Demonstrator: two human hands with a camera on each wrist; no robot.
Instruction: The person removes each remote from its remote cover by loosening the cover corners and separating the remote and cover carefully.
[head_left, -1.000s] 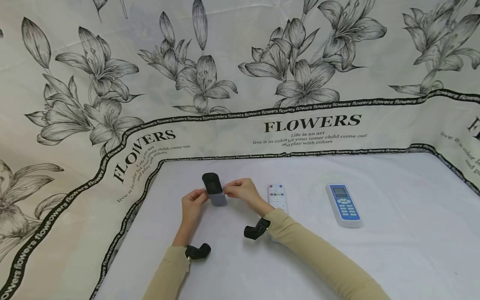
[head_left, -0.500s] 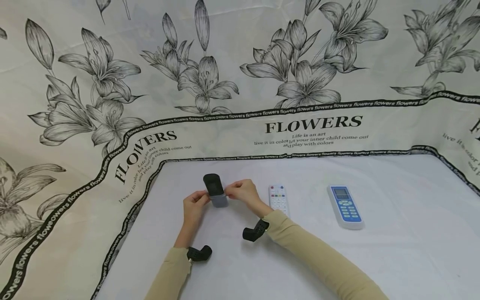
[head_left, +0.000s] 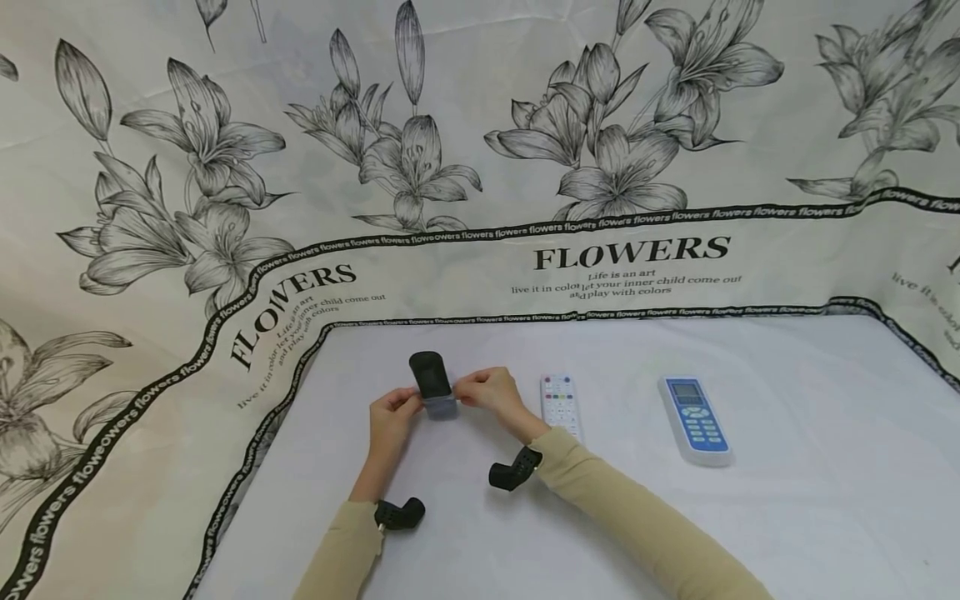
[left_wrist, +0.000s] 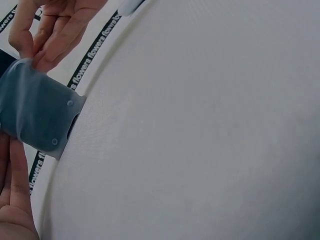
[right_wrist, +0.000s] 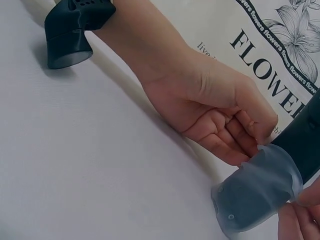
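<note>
A black, long device with a rounded top stands tilted up off the table in the head view. A translucent bluish-grey cover, soft like silicone, wraps its lower end and looks wrinkled at its upper rim in the right wrist view. My left hand pinches the left side of that rim between thumb and fingers. On the opposite side my right hand pinches the rim too. Small round bumps mark the cover near its lower end in the left wrist view. The device's lower part is hidden inside the cover.
To the right of my right hand lies a white remote control, partly hidden by the forearm. Farther right is a white and blue remote control. Flower-printed cloth rises behind the white tabletop.
Both hands keep their pinch on the cover. Slightly more of the black device shows above the cover's rim, and the device leans a little differently. The whole view has shifted slightly.
</note>
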